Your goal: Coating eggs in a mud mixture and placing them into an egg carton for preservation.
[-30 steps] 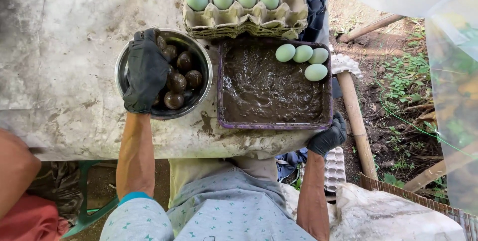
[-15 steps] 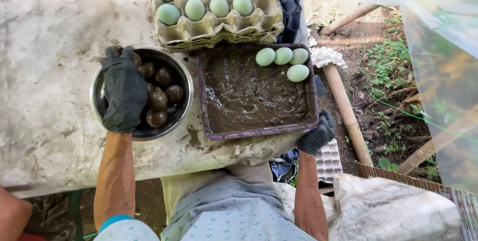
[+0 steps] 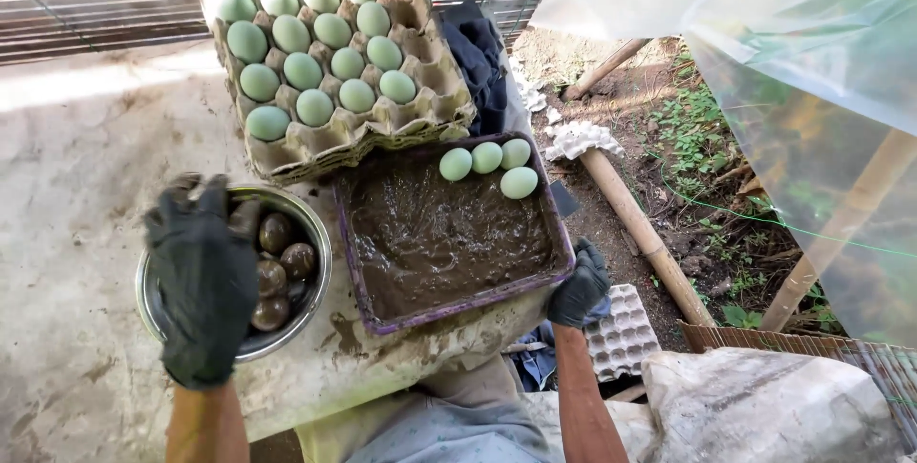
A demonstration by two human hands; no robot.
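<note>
My left hand, in a black glove, lies flat over a metal bowl that holds several mud-coated eggs; whether it grips one is hidden. My right hand, also gloved in black, holds the near right corner of a purple tray filled with brown mud. Several pale green eggs sit in the mud at the tray's far right corner. Behind it, a cardboard egg carton holds several more green eggs.
All of this stands on a dirty white table. A dark cloth lies beside the carton. On the ground to the right are bamboo poles, an empty egg tray, a white sack and clear plastic sheeting.
The view has tilted, so everything sits lower in frame. My left hand has spread wider over the bowl; my right hand stays at the tray's corner.
</note>
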